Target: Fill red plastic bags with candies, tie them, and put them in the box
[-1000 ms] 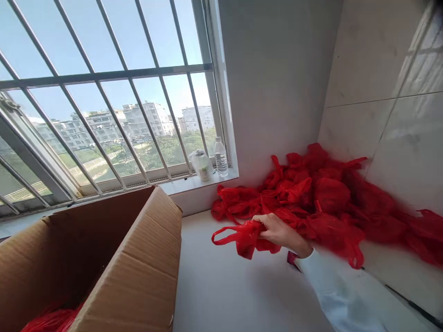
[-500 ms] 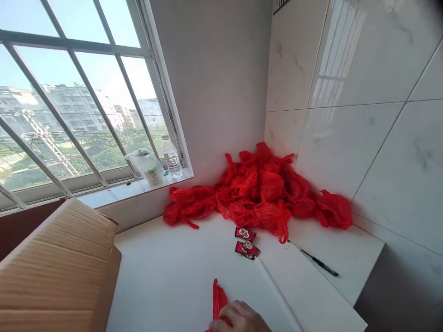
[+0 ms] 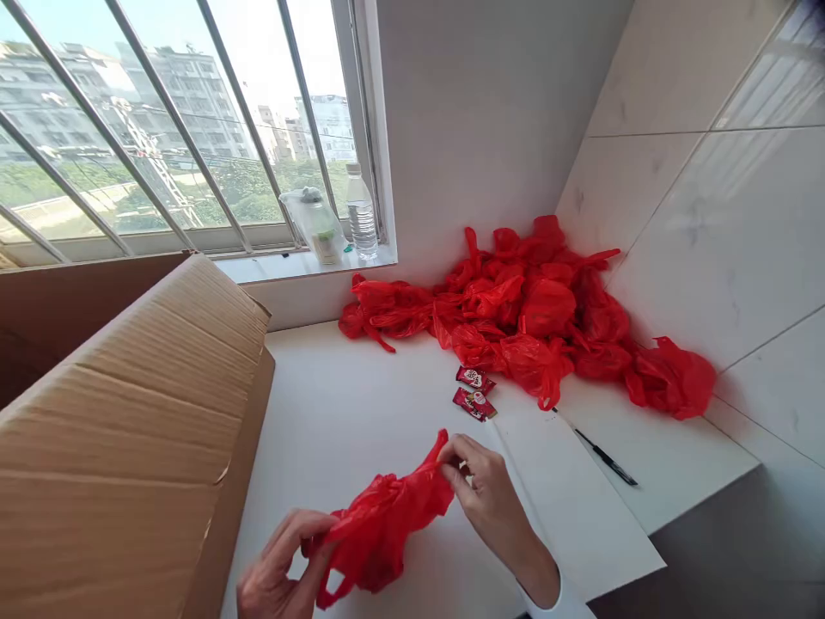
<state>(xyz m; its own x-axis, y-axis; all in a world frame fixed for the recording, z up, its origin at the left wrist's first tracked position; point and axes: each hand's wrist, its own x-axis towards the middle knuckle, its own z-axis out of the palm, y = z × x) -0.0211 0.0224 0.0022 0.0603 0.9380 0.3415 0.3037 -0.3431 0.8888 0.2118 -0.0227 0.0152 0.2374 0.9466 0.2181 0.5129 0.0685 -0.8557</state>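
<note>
Left hand (image 3: 282,563) and right hand (image 3: 485,481) pinch opposite ends of the red bag (image 3: 380,529) — over the white tabletop (image 3: 335,404). Cardboard box (image 3: 135,430) bounds the left side; wrapped packets (image 3: 474,403) and bag pile (image 3: 547,307) lie beyond.

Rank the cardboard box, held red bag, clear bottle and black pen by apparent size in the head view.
1. Cardboard box
2. Held red bag
3. Clear bottle
4. Black pen
</note>
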